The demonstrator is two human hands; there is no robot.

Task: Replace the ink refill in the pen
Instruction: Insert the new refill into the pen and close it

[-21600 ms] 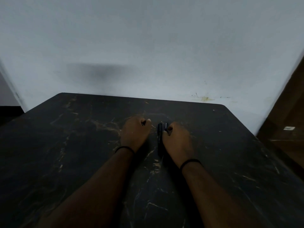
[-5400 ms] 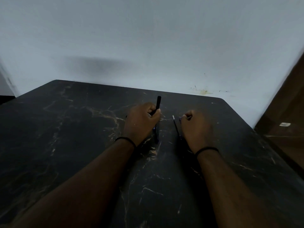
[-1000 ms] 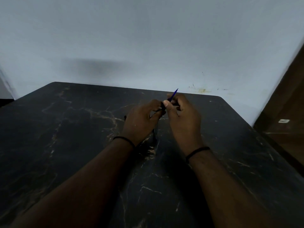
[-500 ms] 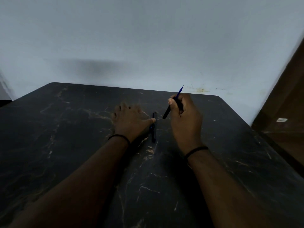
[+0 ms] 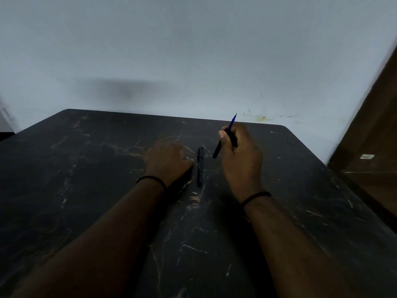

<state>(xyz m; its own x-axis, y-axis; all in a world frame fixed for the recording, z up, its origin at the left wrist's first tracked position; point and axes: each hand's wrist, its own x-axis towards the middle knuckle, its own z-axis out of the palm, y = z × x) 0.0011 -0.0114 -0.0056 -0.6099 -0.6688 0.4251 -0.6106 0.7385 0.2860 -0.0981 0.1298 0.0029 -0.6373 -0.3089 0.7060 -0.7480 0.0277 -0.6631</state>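
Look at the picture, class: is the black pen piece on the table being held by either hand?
No. The black pen piece lies free on the table, between the left hand and the right hand.

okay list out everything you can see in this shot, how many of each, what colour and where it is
Pen barrel with refill: one, black barrel with a blue refill sticking out of its upper end, held tilted above the table in the right hand.
Pen piece: one, black, lying flat on the table between the two hands.
Small blue bit: one, at the left hand's fingertips; too small to identify.
Table: one, black with pale marble-like veins, filling the lower view.
Wall: one, pale grey-white, behind the table, with a yellowish stain low on the right.
Brown wooden surface: one, at the right edge.
Wristbands: two, black, one on each wrist.
Left hand: one, resting on the table.
Right hand: one, raised.
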